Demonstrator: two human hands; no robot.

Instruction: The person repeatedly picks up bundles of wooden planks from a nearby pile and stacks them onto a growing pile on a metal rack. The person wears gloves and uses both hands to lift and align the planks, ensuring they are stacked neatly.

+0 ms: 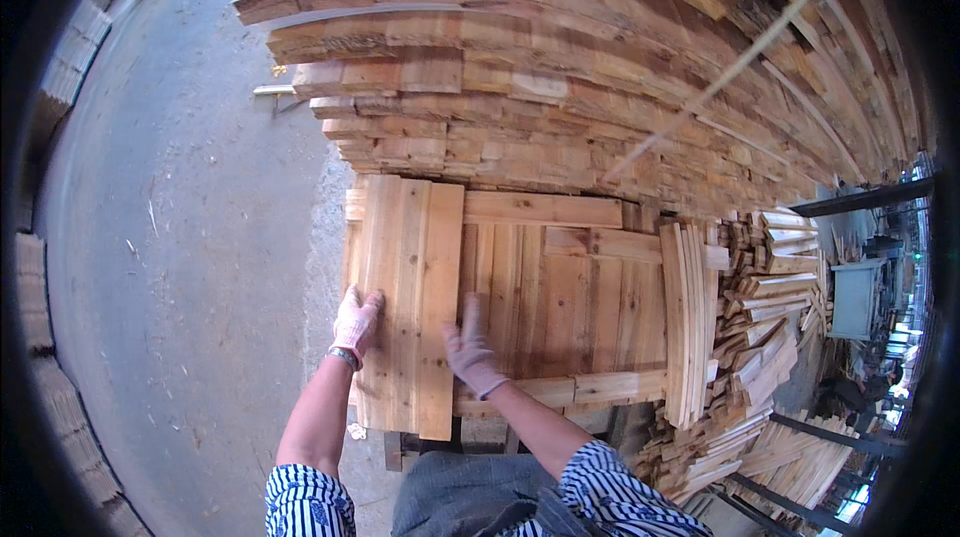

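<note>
A row of long planed boards [405, 267] lies side by side, running away from me, on a layer of wooden boards. My left hand [356, 323], in a pale glove, rests against their left edge, its thumb over the top face and its fingers stretched along the side. At their right edge my right hand [474, 351], also gloved and slightly blurred, is open with fingers extended and thumb apart. Whether it touches the edge I cannot tell. Under and to the right of the row lies a panel-like layer of boards [570, 297], with crosswise strips at its far and near sides.
A tall stack of rough lumber [520, 47] rises just beyond the boards. Several narrow strips [685, 317] stand at the right end, beside a loose heap of wood pieces [765, 337]. Concrete floor [210, 237] stretches to the left. A pale cabinet [858, 299] stands far right.
</note>
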